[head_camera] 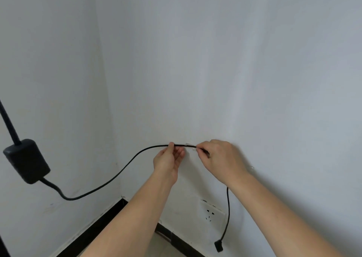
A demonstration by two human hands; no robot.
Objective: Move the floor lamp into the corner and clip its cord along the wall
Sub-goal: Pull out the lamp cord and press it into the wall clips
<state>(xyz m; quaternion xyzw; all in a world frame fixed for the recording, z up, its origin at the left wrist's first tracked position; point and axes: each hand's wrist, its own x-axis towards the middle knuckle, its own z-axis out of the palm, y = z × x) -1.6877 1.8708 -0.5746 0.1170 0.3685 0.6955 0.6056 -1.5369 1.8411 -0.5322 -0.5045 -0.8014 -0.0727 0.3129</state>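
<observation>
A thin black cord (117, 175) runs from a black box (26, 160) on the lamp's pole (8, 123) at the left edge, sags, then rises to the right-hand wall. There it crosses a small clear clip (189, 145) stuck on the wall. My left hand (169, 159) pinches the cord just left of the clip. My right hand (219, 158) grips it just right of the clip. Below my right wrist the cord hangs down to a black plug (218, 246) dangling free.
Two white walls meet in a corner (109, 119) left of my hands. A white wall socket (212, 213) sits low on the right wall, above the black skirting board (180, 241). Another small clear clip (251, 167) sticks to the wall right of my right hand.
</observation>
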